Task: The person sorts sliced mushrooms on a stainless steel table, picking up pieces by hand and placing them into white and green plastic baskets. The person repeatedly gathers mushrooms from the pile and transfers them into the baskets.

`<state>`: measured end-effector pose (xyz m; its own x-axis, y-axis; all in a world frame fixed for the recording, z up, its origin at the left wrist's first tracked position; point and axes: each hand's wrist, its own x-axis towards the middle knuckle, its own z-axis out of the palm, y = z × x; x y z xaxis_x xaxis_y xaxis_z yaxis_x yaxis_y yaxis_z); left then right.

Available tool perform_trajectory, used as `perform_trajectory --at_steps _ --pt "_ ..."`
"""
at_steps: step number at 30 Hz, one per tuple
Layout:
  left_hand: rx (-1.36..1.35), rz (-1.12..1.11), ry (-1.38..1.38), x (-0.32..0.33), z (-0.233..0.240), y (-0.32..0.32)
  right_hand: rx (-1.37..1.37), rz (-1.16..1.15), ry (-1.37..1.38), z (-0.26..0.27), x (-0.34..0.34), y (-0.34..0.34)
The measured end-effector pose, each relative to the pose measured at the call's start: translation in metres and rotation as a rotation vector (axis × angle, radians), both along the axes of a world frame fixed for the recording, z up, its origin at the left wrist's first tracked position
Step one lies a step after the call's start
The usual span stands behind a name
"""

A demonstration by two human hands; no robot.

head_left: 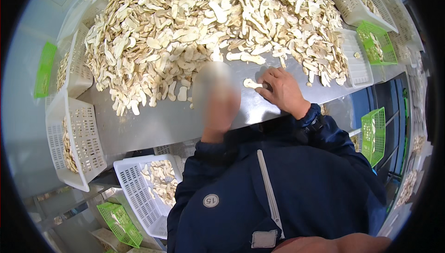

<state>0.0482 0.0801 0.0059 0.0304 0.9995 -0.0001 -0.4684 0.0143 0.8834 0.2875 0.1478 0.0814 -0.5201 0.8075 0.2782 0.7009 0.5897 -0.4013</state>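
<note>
A large heap of dried mushroom slices [194,27] covers the far part of a stainless steel table [149,131]. My right hand [286,91] rests low over the metal, its thumb and fingers pinching the narrow end of one pale mushroom slice [251,83]. Beside it, to the left, is my left hand [222,108], in front of the heap's near edge. A blurred patch hides its fingers, so whether it holds anything is unclear. Another pale slice [217,55] shows just beyond that patch. A few loose slices [246,57] lie on the metal beyond my hands.
White perforated baskets holding slices stand at the left, one at the table's near-left corner [91,138], and another basket [354,2] at the far right. A shallow white tray [356,58] sits beside the heap. Below the table edge is another white basket [132,180]. Green baskets [373,136] surround the table.
</note>
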Motion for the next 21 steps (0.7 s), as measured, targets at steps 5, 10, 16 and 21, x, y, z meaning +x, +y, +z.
perform_trajectory --at_steps 5,10,16,21 --pt "-0.015 0.06 0.051 0.003 -0.001 -0.01 -0.173 -0.128 0.037 0.002 -0.003 0.011" --pt "-0.18 0.008 -0.35 0.0 0.011 -0.012 -0.194 -0.209 0.13 0.002 0.006 0.028" --pt "-0.264 -0.047 -0.527 0.001 0.021 -0.005 -0.026 -0.09 0.055 0.0 -0.022 0.055" --pt "-0.252 -0.047 -0.529 -0.002 0.024 -0.008 -0.03 -0.182 0.059 0.008 -0.037 0.065"
